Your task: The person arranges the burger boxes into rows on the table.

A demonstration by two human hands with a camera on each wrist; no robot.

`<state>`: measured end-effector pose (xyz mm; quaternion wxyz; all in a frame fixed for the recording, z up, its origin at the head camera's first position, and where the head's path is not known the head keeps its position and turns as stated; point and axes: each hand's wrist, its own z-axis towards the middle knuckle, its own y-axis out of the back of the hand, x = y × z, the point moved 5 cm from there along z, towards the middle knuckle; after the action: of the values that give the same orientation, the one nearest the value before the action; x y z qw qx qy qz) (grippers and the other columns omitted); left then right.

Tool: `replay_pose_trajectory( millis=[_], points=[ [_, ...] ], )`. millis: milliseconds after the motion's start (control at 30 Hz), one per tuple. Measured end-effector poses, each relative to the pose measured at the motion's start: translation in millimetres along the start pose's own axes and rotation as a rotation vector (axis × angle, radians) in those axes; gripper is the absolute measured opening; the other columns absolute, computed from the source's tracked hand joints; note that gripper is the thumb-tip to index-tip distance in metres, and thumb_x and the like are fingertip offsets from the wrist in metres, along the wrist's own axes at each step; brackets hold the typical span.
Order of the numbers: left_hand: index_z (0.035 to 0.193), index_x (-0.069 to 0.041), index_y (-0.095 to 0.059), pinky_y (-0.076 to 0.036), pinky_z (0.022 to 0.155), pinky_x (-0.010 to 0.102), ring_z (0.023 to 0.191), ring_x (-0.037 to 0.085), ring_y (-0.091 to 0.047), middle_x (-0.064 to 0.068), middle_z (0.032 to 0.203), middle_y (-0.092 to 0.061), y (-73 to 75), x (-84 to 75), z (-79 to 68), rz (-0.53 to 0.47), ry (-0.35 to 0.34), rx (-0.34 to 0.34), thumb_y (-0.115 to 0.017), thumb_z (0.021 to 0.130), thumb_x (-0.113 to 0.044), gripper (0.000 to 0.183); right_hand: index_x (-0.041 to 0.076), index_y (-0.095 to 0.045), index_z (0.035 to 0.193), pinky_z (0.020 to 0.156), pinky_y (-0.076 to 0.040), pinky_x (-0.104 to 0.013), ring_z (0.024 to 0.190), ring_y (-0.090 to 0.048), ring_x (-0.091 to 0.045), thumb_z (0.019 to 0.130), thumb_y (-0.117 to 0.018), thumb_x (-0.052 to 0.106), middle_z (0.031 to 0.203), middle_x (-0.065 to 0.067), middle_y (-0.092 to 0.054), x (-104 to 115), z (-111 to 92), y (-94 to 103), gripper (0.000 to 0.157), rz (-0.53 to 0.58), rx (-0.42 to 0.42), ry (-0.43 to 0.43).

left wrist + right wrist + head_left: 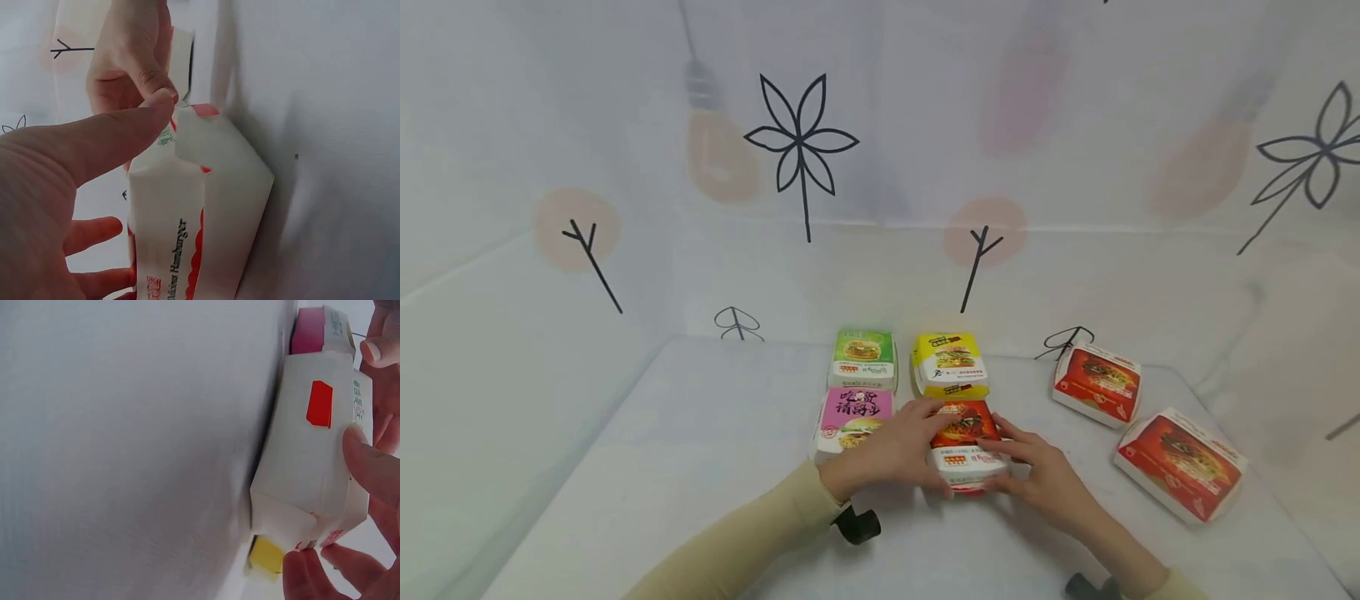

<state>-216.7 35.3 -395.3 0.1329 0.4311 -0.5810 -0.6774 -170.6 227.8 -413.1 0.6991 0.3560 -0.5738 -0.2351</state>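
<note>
Between our two hands, in the head view, sits the red-topped hamburger box [966, 458]. We hold it from both sides: our left hand [891, 450] grips its left edge, and our right hand [1037, 475] grips its right edge, each spread about as wide as the side it covers. Whether the base rests on the white cloth [700, 467], we cannot tell. Just beyond our hands stands a yellow burger box [951, 367]. Beside our left hand, and partly behind it, we see a pink burger box [853, 408], with a green burger box [863, 358] beyond that. Off to the right of our right hand lie two tilted red burger boxes [1180, 462], near each other.

From the left wrist, we see our left thumb [134, 128] on the top corner of the held box, with other fingers against its side. The lettering "Delicious Hamburger" [178, 259] runs along a white face below the thumb. Our right hand shows at the opposite end.

From the right wrist, our right thumb [362, 450] presses the upper edge of the near face, beside a red tab [320, 405], while our fingertips [297, 565] touch the end of the box. Our left hand shows past its other end.
</note>
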Motion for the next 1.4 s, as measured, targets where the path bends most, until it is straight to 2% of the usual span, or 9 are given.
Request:
replay_pose_trajectory(
  millis=[200, 300, 533, 667, 833, 1033, 1200, 1267, 1400],
  points=[
    [0.137, -0.037, -0.061, -0.036, 0.111, 0.046, 0.144, 0.023, -0.026, 0.002, 0.158, -0.031, -1.6, -0.6, -3.4, -0.005, -0.029, -0.029, -0.088, 0.074, -0.041, 0.068, 0.021, -0.069, 0.13, 0.097, -0.045, -0.062, 0.131, -0.046, -0.04, 0.077, -0.085, 0.034, 0.156, -0.009, -0.039, 3.5, -0.2, -2.3, 0.056, 0.001, 0.017, -0.029],
    [0.134, -0.04, -0.063, -0.035, 0.112, 0.048, 0.147, 0.025, -0.024, 0.004, 0.158, -0.032, -1.6, -0.3, -4.0, 0.002, -0.045, -0.037, -0.086, 0.076, -0.039, 0.062, 0.022, -0.068, 0.132, 0.097, -0.044, -0.061, 0.132, -0.044, -0.039, 0.075, -0.087, 0.032, 0.158, -0.009, -0.037, 1.3, -0.7, -4.1, 0.06, -0.001, 0.025, -0.039],
    [0.136, -0.038, -0.061, -0.033, 0.113, 0.043, 0.147, 0.029, -0.027, 0.007, 0.159, -0.034, -1.4, -0.2, -3.5, 0.114, -0.092, -0.05, -0.084, 0.078, -0.043, 0.063, 0.022, -0.066, 0.134, 0.098, -0.044, -0.062, 0.133, -0.042, -0.041, 0.076, -0.087, 0.026, 0.158, -0.011, -0.036, 0.7, -2.4, -9.3, 0.062, -0.002, 0.015, -0.061],
    [0.134, -0.036, -0.064, -0.033, 0.113, 0.04, 0.144, 0.028, -0.032, 0.006, 0.157, -0.038, -1.4, 0.0, -3.3, 0.168, -0.116, -0.069, -0.083, 0.079, -0.043, 0.058, 0.022, -0.067, 0.133, 0.096, -0.046, -0.06, 0.132, -0.044, -0.042, 0.077, -0.087, 0.027, 0.157, -0.012, -0.037, 3.5, -2.8, -11.0, 0.059, -0.013, -0.017, -0.082],
    [0.133, -0.036, -0.065, -0.035, 0.113, 0.039, 0.145, 0.026, -0.031, 0.005, 0.157, -0.039, -2.0, -0.2, -4.9, 0.204, -0.132, -0.07, -0.08, 0.083, -0.04, 0.052, 0.022, -0.068, 0.131, 0.096, -0.047, -0.06, 0.132, -0.044, -0.043, 0.078, -0.086, 0.025, 0.156, -0.013, -0.039, 6.4, -0.9, -11.9, 0.056, -0.023, -0.046, -0.103],
    [0.134, -0.037, -0.063, -0.036, 0.112, 0.04, 0.145, 0.024, -0.031, 0.004, 0.156, -0.039, -1.3, -1.8, -7.2, 0.242, -0.112, -0.072, -0.078, 0.086, -0.04, 0.051, 0.021, -0.069, 0.13, 0.092, -0.051, -0.054, 0.127, -0.05, -0.04, 0.079, -0.085, 0.026, 0.155, -0.012, -0.04, 8.2, 2.5, -11.6, 0.053, -0.036, -0.066, -0.097],
    [0.136, -0.039, -0.061, -0.041, 0.108, 0.044, 0.146, 0.026, -0.029, 0.002, 0.157, -0.038, -3.1, -4.2, -7.3, 0.258, -0.074, -0.065, -0.078, 0.082, -0.052, 0.058, 0.021, -0.069, 0.13, 0.088, -0.054, -0.048, 0.118, -0.056, -0.034, 0.081, -0.083, 0.028, 0.155, -0.011, -0.041, 9.2, 4.9, -11.4, 0.051, -0.024, -0.069, -0.116],
    [0.136, -0.038, -0.061, -0.044, 0.105, 0.044, 0.145, 0.027, -0.031, 0.002, 0.157, -0.038, -4.1, -5.6, -7.5, 0.275, -0.071, -0.073, -0.078, 0.08, -0.055, 0.061, 0.022, -0.069, 0.13, 0.088, -0.055, -0.046, 0.116, -0.057, -0.033, 0.082, -0.083, 0.029, 0.156, -0.011, -0.04, 9.4, 5.2, -12.0, 0.051, -0.012, -0.063, -0.132],
    [0.135, -0.037, -0.062, -0.046, 0.103, 0.042, 0.143, 0.028, -0.036, 0.001, 0.155, -0.042, -5.4, -7.3, -8.2, 0.316, -0.076, -0.104, -0.078, 0.081, -0.053, 0.059, 0.022, -0.068, 0.131, 0.087, -0.055, -0.046, 0.118, -0.055, -0.034, 0.08, -0.084, 0.032, 0.156, -0.011, -0.039, 10.6, 4.9, -13.0, 0.054, 0.002, -0.042, -0.129]
  ],
)
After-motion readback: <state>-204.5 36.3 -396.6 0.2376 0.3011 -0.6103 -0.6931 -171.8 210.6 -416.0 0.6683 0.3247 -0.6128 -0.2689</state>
